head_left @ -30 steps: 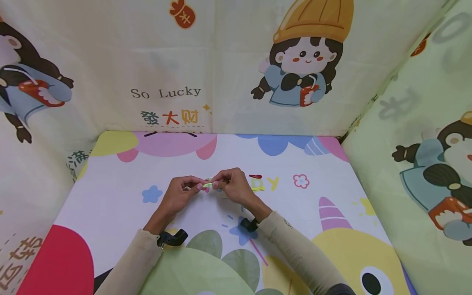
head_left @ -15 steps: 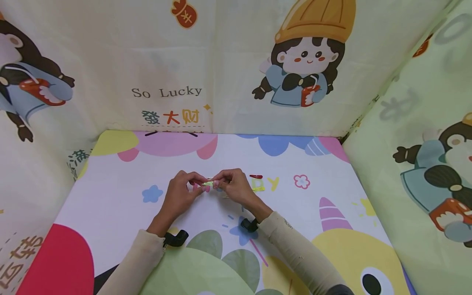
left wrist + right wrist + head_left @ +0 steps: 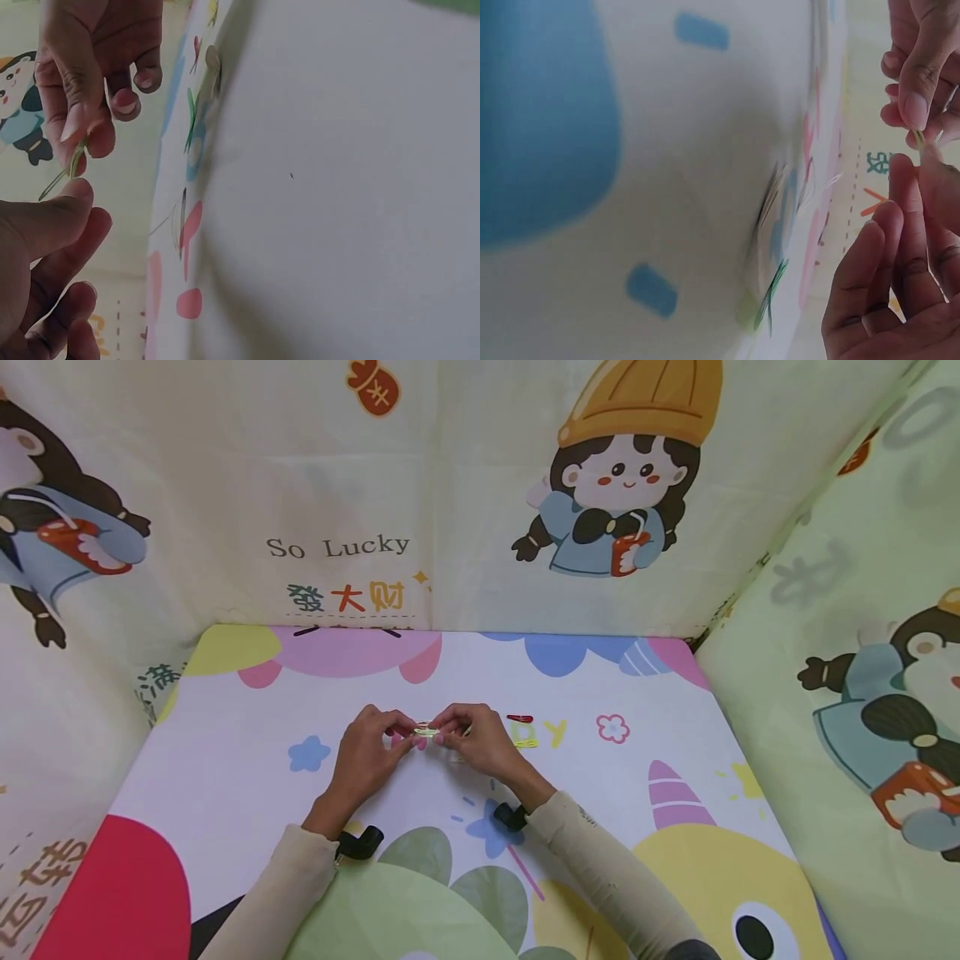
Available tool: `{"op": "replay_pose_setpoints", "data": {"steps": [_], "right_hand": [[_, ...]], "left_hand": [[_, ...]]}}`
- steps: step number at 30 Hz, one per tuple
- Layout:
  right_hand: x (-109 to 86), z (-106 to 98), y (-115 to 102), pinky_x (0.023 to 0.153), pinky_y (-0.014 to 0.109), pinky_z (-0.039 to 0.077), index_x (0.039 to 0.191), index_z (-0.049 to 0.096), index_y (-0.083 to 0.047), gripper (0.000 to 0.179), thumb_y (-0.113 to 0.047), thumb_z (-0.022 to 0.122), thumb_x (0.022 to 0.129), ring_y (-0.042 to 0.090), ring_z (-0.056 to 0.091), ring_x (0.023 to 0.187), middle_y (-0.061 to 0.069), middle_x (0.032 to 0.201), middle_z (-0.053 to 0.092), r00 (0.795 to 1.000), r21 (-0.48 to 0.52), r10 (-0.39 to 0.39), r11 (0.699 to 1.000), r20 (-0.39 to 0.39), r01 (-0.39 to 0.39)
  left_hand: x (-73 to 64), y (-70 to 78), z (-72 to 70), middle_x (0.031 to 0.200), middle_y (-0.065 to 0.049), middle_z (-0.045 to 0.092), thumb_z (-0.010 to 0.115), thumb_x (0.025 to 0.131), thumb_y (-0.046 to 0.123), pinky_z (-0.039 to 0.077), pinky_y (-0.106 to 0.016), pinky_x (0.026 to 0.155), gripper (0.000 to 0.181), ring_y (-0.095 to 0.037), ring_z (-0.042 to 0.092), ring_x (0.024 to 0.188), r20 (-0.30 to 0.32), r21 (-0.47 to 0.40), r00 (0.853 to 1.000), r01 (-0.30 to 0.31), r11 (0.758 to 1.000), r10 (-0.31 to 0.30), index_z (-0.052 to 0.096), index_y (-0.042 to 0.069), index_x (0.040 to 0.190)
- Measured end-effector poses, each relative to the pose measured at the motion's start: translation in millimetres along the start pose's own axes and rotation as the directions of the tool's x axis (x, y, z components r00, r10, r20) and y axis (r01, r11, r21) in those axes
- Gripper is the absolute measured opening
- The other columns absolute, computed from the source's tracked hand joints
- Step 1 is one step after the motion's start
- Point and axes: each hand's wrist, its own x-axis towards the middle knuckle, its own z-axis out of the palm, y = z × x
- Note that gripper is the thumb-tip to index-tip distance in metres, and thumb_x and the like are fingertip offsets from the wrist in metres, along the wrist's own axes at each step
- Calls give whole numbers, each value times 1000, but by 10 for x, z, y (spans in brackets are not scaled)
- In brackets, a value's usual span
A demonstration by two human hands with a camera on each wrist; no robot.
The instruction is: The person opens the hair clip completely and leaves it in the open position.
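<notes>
Between my two hands is a pale yellow-green snap hair clip, held above the table. My left hand pinches its left end with thumb and index finger. At its right end, the thumb and fingertips of my right hand pinch it. In the left wrist view the hair clip shows its thin strips spread apart, between the thumb of my left hand below and my right hand above. The right wrist view shows only a sliver of the hair clip between the fingertips.
A red hair clip and a yellow-green hair clip lie right of my hands on the patterned tablecloth. More clips lie beneath my hands, including a green clip and a pale clip. Printed cloth walls surround the table.
My left hand has turned and shifted slightly, its fingers now more arched over the thumb. The hair clip between the hands has tilted and shows its strips spread wider. My right hand barely moved.
</notes>
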Motion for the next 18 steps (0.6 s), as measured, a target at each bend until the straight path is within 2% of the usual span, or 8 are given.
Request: {"op": "replay_pose_setpoints", "data": {"steps": [5,11,15,18], "right_hand": [[12,3,30,67,22,51,100,80,-19,14,-14,87,89,15,62,77,-4,85,74,1000,-87,-15,996,4,15],[41,23,52,66,24,49,97,80,-20,15,-17,90,86,14,61,74,-6,82,73,1000,-166,-28,986,7,28],[63,40,67,67,23,47,94,79,-21,13,-17,89,87,11,60,73,-7,81,73,1000,-249,-28,968,15,31],[73,57,78,67,24,46,92,79,-22,13,-16,89,86,9,60,72,-8,81,72,1000,-301,-25,953,15,28]], "left_hand": [[-9,-19,24,83,-2,79,92,83,17,41,-33,68,21,-25,56,83,13,26,1000,6,1000,-6,82,13,101],[-10,-37,38,81,-2,74,93,83,18,40,-32,67,19,-19,51,80,23,44,1000,-1,999,0,82,14,98],[-3,-58,63,78,-4,68,93,83,19,40,-31,67,18,-17,49,80,45,71,999,-9,997,6,83,14,97],[-1,-75,88,79,-3,69,93,82,16,40,-31,67,17,-17,49,79,65,84,998,-3,996,-2,84,15,96]]}}
